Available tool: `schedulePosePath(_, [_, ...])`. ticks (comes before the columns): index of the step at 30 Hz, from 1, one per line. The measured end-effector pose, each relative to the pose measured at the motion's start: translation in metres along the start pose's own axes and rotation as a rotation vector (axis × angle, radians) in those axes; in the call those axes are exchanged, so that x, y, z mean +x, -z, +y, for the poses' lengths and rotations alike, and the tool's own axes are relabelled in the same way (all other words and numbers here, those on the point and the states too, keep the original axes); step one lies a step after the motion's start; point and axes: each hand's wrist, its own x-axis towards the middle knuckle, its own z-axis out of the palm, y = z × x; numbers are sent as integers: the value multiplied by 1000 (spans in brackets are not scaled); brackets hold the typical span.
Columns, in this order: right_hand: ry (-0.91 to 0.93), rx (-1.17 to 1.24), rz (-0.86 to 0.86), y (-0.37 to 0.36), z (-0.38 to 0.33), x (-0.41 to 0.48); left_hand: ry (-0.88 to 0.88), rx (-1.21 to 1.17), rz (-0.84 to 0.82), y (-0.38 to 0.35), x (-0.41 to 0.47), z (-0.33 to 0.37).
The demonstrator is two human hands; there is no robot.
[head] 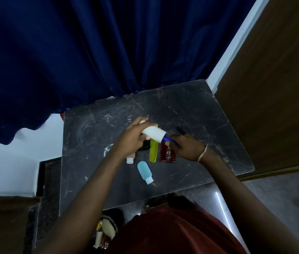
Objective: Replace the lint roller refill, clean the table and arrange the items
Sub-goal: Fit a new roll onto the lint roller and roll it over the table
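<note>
Refill (154, 133) within left hand (130, 138) fingers (142, 119); right hand (187, 148) pinches handle (167, 139).

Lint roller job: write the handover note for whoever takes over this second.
Hands: the left hand grips the white roll; the right hand holds the blue handle, both above the table.
On the table: blue bottle, red bottle, green case and peach bottle, close together under the hands.
Done: unclear whether the roll is going on or coming off.
Left: finish the refill, clean the table, arrange the items.
</note>
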Motion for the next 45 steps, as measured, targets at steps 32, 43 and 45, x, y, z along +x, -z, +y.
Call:
schedulePosePath(32, [-610,-359,88,47,273,180,311,521,-36,-60,157,-38])
schedulePosePath(43, [-75,-622,-165,-36,159,166,307,557,25,-62,157,-43])
schedulePosePath(45, [-91,-607,-171,-38,158,165,308,551,16,-62,154,-44])
